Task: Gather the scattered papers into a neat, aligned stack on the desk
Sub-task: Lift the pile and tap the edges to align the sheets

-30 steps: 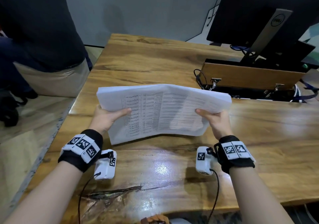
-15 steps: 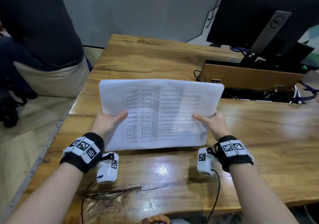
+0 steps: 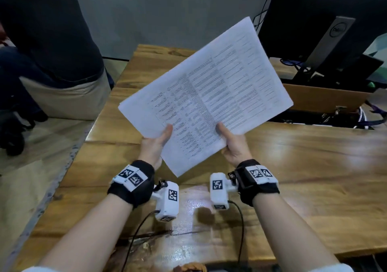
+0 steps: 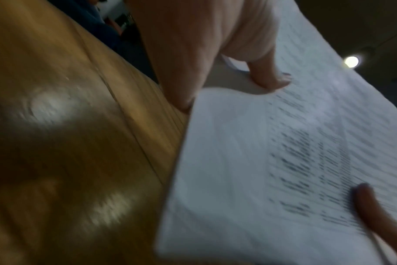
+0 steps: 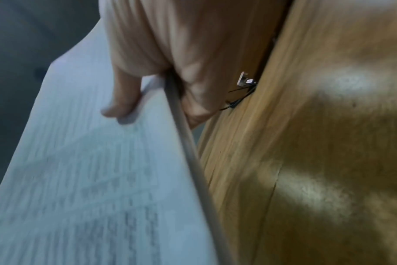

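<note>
A stack of white printed papers [image 3: 206, 95] is held up above the wooden desk [image 3: 303, 167], turned so one corner points down toward me. My left hand [image 3: 156, 143] grips its lower left edge, thumb on the printed face, fingers behind. My right hand [image 3: 232, 143] grips the lower right edge the same way. In the left wrist view the papers [image 4: 283, 170] fill the right side with my left thumb [image 4: 270, 75] on them. The right wrist view shows the stack's edge [image 5: 188, 152] and my right thumb [image 5: 122, 100] pressed on the sheets.
A dark monitor [image 3: 326, 24] on a grey stand rises at the back right, behind an open cable box [image 3: 322, 102] with wires set into the desk. Another person [image 3: 48, 57] sits at the far left beside the desk. The desk's left edge [image 3: 69, 167] drops to the floor.
The stack was held level and wide with hands at its two short sides; now it is raised and rotated, a corner down, and both hands sit close together near that corner.
</note>
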Demonstrator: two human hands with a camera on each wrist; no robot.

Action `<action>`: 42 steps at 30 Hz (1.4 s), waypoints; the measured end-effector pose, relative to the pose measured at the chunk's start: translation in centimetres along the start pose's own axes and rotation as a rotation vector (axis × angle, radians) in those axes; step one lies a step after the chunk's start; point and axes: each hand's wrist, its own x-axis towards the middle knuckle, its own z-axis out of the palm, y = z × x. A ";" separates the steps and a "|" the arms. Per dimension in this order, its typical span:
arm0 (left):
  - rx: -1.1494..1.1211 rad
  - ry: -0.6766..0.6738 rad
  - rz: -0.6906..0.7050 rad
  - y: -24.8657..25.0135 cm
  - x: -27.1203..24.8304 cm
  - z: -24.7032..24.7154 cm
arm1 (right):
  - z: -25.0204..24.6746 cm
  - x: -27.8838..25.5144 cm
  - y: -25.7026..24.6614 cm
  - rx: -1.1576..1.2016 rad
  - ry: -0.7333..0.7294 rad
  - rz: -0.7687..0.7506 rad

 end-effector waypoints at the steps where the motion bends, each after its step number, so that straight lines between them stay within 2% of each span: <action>1: 0.001 -0.005 -0.016 0.0 0.0 -0.2 | 0.1 0.1 -0.1 -0.010 0.015 -0.010; 3: 0.004 -0.008 -0.021 0.7 0.3 -1.3 | -0.8 0.1 -0.8 -0.105 0.067 -0.047; 6: 0.054 -0.034 0.008 2.9 1.2 -3.5 | -3.5 0.2 -2.4 -0.240 0.062 -0.082; 11: 0.453 -0.287 -0.090 4.6 2.2 -2.2 | -3.7 0.4 -4.0 -0.613 -0.078 -0.174; 12: 0.551 -0.285 -0.082 4.5 2.1 -1.3 | -3.3 0.5 -4.0 -0.645 -0.114 -0.183; 14: 0.658 -0.174 0.023 4.5 2.2 0.0 | -2.5 0.5 -4.2 -0.674 -0.184 -0.199; 17: 0.631 -0.084 0.146 4.9 2.3 0.5 | -1.8 0.3 -5.1 -0.712 -0.225 -0.238; 23: 0.481 -0.113 0.305 5.5 0.9 1.3 | -0.4 -0.1 -5.9 -0.642 -0.161 -0.366; 27: 0.536 -0.158 0.262 5.3 0.6 0.6 | -1.3 -0.6 -4.5 -0.719 -0.139 -0.349; 31: 0.549 -0.230 0.263 5.7 -0.2 0.6 | -1.7 -1.2 -4.8 -0.662 -0.116 -0.321; 37: 0.555 -0.288 0.409 9.9 -1.5 3.9 | 1.9 -1.7 -9.7 -0.575 -0.204 -0.516; 40: 0.500 -0.306 0.522 10.9 -2.1 5.0 | 2.8 -2.0 -10.2 -0.532 -0.175 -0.605; 42: 0.510 -0.292 0.534 10.5 -2.3 5.1 | 2.7 -1.8 -9.7 -0.525 -0.126 -0.613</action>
